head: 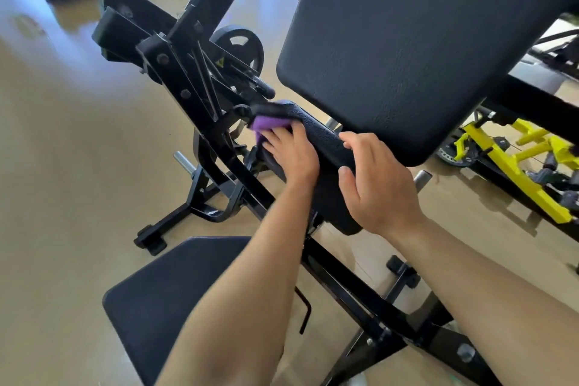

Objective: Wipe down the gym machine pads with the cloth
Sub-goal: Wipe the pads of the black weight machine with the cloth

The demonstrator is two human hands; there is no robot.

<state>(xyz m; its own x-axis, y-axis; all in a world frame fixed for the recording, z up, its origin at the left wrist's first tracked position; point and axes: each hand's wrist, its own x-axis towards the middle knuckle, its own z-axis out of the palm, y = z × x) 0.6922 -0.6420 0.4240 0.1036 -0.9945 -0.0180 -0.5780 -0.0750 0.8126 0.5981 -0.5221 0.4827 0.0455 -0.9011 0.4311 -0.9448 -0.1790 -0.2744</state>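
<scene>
A black roller pad (326,141) runs slantwise under the big black back pad (407,41) of the gym machine. My left hand (291,157) presses a purple cloth (266,125) against the roller pad's far end; only a corner of the cloth shows past my fingers. My right hand (376,182) grips the near part of the same roller pad, thumb on one side and fingers curled over the top. A black seat pad (163,301) lies below my forearms.
The machine's black steel frame (200,78) with a weight plate (241,47) stands behind the pads, and its base bars cross the tan floor. A yellow machine (517,160) sits at the right. Another dark machine stands at the top left.
</scene>
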